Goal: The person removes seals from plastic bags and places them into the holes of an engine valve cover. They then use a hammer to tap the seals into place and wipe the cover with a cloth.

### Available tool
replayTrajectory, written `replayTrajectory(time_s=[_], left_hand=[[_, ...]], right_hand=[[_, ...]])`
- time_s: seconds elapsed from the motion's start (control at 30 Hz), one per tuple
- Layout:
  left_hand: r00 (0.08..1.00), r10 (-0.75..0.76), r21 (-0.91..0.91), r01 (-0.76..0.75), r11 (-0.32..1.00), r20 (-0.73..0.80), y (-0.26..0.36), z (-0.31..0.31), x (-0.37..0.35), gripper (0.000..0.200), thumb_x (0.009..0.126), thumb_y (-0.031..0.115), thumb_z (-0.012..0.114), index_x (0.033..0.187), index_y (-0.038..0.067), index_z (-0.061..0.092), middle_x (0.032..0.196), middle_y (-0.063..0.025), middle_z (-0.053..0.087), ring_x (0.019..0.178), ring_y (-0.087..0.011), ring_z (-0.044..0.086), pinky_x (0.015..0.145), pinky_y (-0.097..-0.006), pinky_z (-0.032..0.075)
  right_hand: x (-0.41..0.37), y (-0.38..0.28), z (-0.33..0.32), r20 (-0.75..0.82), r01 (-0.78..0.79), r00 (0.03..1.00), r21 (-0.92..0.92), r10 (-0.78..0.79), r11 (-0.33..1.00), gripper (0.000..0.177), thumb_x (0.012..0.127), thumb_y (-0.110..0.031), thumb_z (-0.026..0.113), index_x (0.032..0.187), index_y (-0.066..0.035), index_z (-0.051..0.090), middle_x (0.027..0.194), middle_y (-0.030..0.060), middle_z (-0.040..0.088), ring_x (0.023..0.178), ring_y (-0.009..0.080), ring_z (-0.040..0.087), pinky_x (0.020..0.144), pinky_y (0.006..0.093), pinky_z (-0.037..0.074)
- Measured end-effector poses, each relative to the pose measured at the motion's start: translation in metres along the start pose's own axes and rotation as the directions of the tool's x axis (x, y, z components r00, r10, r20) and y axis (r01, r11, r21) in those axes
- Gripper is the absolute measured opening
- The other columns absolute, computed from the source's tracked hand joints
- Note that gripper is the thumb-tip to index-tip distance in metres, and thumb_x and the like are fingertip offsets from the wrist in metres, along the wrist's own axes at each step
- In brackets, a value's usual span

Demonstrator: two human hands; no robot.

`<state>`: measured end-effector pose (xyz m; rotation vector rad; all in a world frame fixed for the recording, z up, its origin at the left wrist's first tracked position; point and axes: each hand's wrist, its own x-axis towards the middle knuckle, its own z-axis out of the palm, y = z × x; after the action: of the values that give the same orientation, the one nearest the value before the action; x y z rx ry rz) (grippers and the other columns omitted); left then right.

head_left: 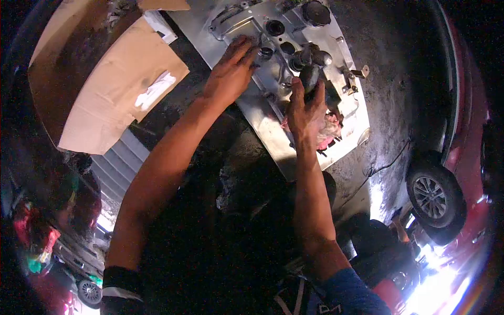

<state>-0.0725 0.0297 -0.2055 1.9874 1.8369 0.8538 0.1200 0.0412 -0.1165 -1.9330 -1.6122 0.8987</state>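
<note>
A silver metal engine cover [242, 27] with dark round openings lies on a pale metal sheet [344, 137]. My left hand [231, 73] reaches to its left side with fingers apart, fingertips beside a black ring [265, 52]. My right hand [306, 113] is closed around a dark tool [311, 76] with a rounded, shiny end, held over the cover's middle. The tool's exact kind is hard to make out. Beneath and beside my right wrist lies a crumpled pink and white rag [329, 129]. A small metal bracket [362, 71] is at the cover's right edge.
A cardboard box [107, 100] stands on the left, with a white glove or cloth [155, 90] on its flap. A red car with a wheel [430, 197] is at the right. Another person [380, 241] crouches at lower right. A thin cable [386, 164] crosses the dirty floor.
</note>
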Motion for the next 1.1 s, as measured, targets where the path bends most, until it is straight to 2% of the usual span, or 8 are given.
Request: replayTrajectory(time_s=[0.1,0.23,0.4,0.53,0.63,0.8,0.9,1.1], left_hand=[[0.999,0.029,0.035,-0.030,0.999,0.036,0.002,-0.006,-0.003,0.059,0.092,0.019,0.072,0.145,0.001,0.054,0.157,-0.0169,0.045,0.149,-0.0341,0.038,0.125,-0.0423,0.033],[0.998,0.023,-0.016,-0.022,1.000,0.060,-0.001,-0.006,-0.003,0.070,0.089,0.025,0.076,0.148,-0.001,0.050,0.158,-0.0171,0.044,0.151,-0.0340,0.035,0.127,-0.0425,0.029],[0.995,0.012,0.011,-0.014,1.000,0.100,0.000,-0.002,0.003,0.077,0.087,0.031,0.078,0.150,0.000,0.046,0.161,-0.0212,0.039,0.152,-0.0408,0.032,0.126,-0.0463,0.029],[0.997,0.020,0.060,-0.024,0.998,0.077,0.002,0.000,0.000,0.076,0.085,0.028,0.080,0.148,-0.002,0.049,0.157,-0.0201,0.044,0.150,-0.0371,0.035,0.124,-0.0510,0.030],[0.998,0.030,0.056,-0.033,0.998,0.048,-0.001,0.002,-0.002,0.075,0.085,0.026,0.080,0.146,-0.002,0.050,0.157,-0.0196,0.044,0.151,-0.0367,0.035,0.124,-0.0505,0.031],[0.993,-0.003,0.054,-0.003,0.999,0.118,0.005,-0.004,0.003,0.076,0.088,0.026,0.078,0.151,-0.001,0.044,0.161,-0.0216,0.038,0.152,-0.0391,0.031,0.125,-0.0491,0.028],[0.990,-0.006,0.068,-0.004,0.998,0.142,0.004,-0.004,-0.002,0.077,0.090,0.023,0.076,0.153,-0.001,0.041,0.163,-0.0227,0.036,0.153,-0.0406,0.030,0.126,-0.0485,0.028],[0.993,-0.003,0.046,-0.002,0.999,0.117,0.006,-0.002,0.001,0.076,0.090,0.023,0.076,0.153,-0.001,0.041,0.162,-0.0233,0.037,0.153,-0.0413,0.030,0.126,-0.0511,0.027]], right_hand=[[0.007,0.003,-0.006,0.074,0.049,0.996,-0.116,-0.040,0.992,0.045,0.099,-0.038,0.068,0.119,0.000,0.058,0.096,0.0243,0.073,0.077,0.0395,0.073,0.070,0.0477,0.055],[-0.014,-0.018,-0.017,0.034,-0.051,0.998,0.195,0.045,0.980,0.044,0.100,-0.036,0.068,0.126,-0.002,0.054,0.095,0.0251,0.073,0.063,0.0292,0.073,0.056,0.0410,0.054],[-0.004,0.022,0.002,0.055,0.186,0.982,-0.174,-0.179,0.967,0.050,0.101,-0.044,0.063,0.127,-0.003,0.052,0.087,0.0196,0.074,0.066,0.0311,0.073,0.067,0.0466,0.055],[-0.014,-0.033,-0.025,0.098,-0.077,0.993,0.071,0.070,0.994,0.042,0.102,-0.034,0.065,0.123,-0.001,0.049,0.073,0.0134,0.068,0.054,0.0207,0.067,0.050,0.0365,0.051],[-0.027,-0.036,-0.028,-0.050,0.122,0.992,0.089,-0.118,0.989,0.037,0.103,-0.031,0.065,0.117,-0.001,0.050,0.071,0.0120,0.067,0.050,0.0173,0.064,0.044,0.0326,0.048],[-0.013,0.021,0.002,0.023,0.068,0.998,-0.084,-0.066,0.994,0.045,0.100,-0.044,0.065,0.114,-0.004,0.052,0.079,0.0290,0.069,0.071,0.0515,0.068,0.059,0.0540,0.050],[-0.016,0.028,0.000,0.005,0.026,1.000,-0.057,-0.026,0.998,0.046,0.100,-0.046,0.064,0.114,-0.003,0.052,0.075,0.0277,0.068,0.068,0.0503,0.068,0.056,0.0548,0.049],[-0.008,0.026,-0.008,-0.050,0.111,0.993,0.052,-0.109,0.992,0.043,0.099,-0.042,0.067,0.112,-0.002,0.053,0.071,0.0155,0.067,0.054,0.0233,0.065,0.050,0.0390,0.050]])
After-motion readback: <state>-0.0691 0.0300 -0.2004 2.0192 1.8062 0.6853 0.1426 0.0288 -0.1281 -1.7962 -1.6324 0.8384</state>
